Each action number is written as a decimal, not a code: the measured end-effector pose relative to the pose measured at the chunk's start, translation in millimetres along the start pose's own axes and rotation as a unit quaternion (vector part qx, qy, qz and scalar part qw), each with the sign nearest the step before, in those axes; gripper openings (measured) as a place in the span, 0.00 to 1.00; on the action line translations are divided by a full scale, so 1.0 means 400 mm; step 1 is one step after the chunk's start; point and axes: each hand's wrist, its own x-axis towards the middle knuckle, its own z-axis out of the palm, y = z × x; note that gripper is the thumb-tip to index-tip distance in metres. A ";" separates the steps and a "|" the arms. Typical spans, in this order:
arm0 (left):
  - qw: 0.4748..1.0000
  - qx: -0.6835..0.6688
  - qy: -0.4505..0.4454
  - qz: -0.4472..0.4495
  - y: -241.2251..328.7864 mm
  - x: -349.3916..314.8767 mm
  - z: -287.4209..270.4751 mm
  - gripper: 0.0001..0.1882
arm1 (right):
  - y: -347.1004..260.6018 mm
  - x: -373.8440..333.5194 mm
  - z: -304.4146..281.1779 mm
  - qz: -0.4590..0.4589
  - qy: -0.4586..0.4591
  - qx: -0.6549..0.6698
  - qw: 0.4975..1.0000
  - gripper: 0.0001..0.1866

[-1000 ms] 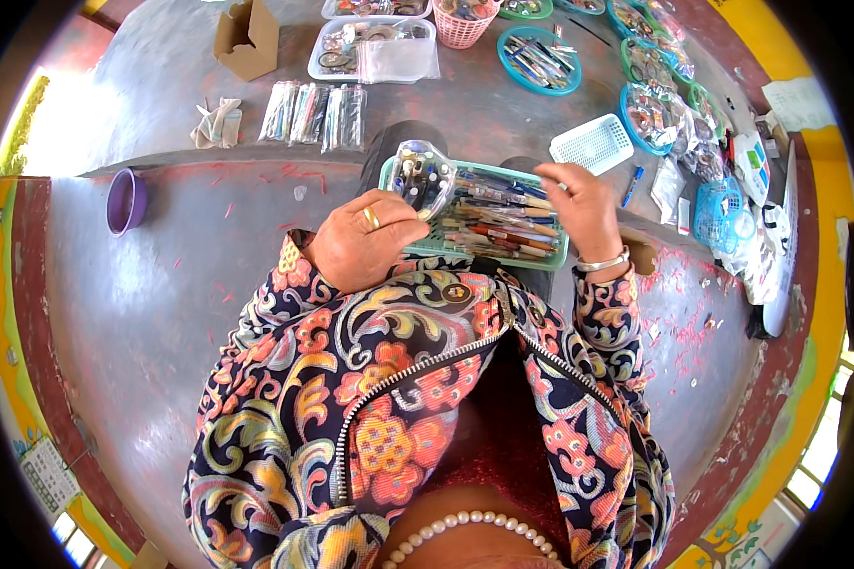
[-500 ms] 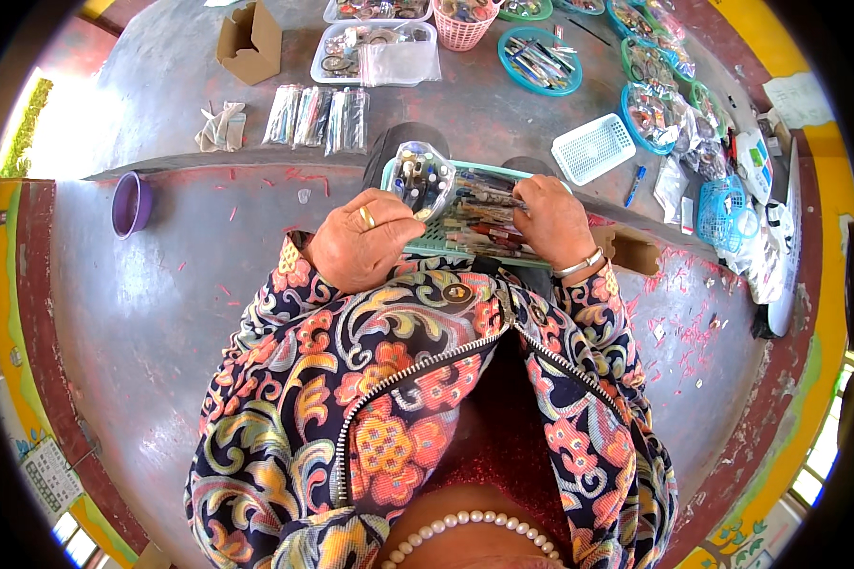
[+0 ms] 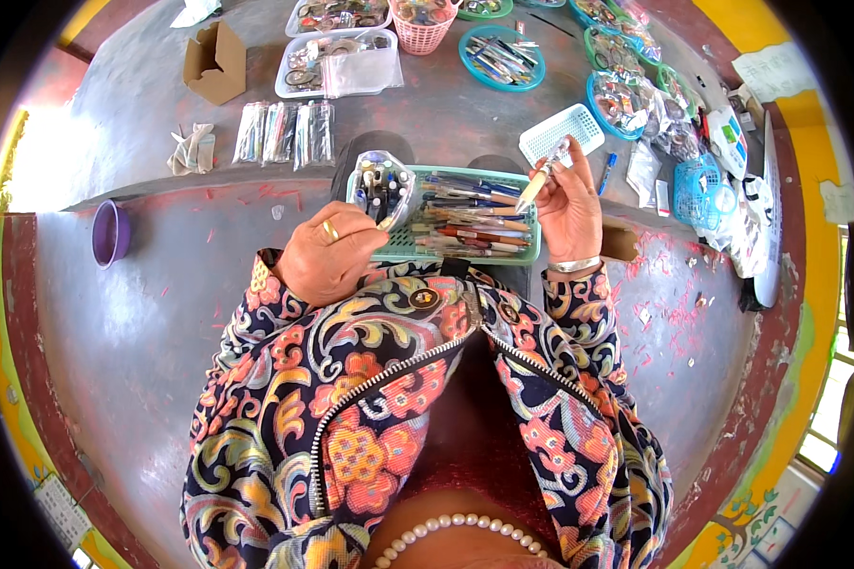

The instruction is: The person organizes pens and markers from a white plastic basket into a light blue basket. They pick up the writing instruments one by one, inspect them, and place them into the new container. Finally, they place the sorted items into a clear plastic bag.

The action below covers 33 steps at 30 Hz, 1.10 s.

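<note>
My left hand (image 3: pixel 327 251) closes on the near side of a clear plastic bag (image 3: pixel 407 194), whose mouth faces up and shows a bunch of pens packed upright inside. Below and right of the bag, a light green basket (image 3: pixel 537 242) rests on my lap with many loose pens (image 3: pixel 474 233) lying crosswise in it. Over the basket's right end, my right hand (image 3: pixel 575 216) is raised, pinching a cream-coloured pen (image 3: pixel 534 187) that points down to the left. My fingers hide part of the pen's upper end.
Beyond my knees, a ledge holds filled pen bags (image 3: pixel 285 133), an open cardboard box (image 3: pixel 214 64), a white tray (image 3: pixel 289 71), a round blue basket of pens (image 3: pixel 503 59) and a pale basket (image 3: pixel 562 133). A purple bowl (image 3: pixel 111 234) stands left; plastic bags (image 3: pixel 754 223) crowd the right.
My right hand has lifted out of the basket with a pen and moved slightly right of it. The left hand keeps its hold on the bag. The view has shifted a little.
</note>
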 end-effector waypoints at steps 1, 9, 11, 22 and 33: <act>1.000 0.001 -0.001 -0.001 0.001 0.000 0.001 0.15 | 0.000 0.001 -0.010 0.016 -0.017 0.035 0.999 0.25; 1.000 0.009 0.001 0.016 -0.004 0.004 0.002 0.15 | 0.030 0.015 -0.046 0.039 0.052 0.091 0.994 0.18; 1.000 0.009 0.005 0.021 -0.005 0.002 0.001 0.16 | 0.036 0.017 -0.051 0.037 0.061 0.085 0.994 0.18; 1.000 -0.003 0.014 0.023 -0.007 -0.006 0.003 0.17 | -0.014 -0.059 0.192 -0.145 -0.064 -0.117 0.980 0.19; 0.999 0.027 0.016 0.028 -0.004 -0.008 0.005 0.18 | 0.103 -0.076 0.260 -0.224 -0.249 -0.376 0.864 0.20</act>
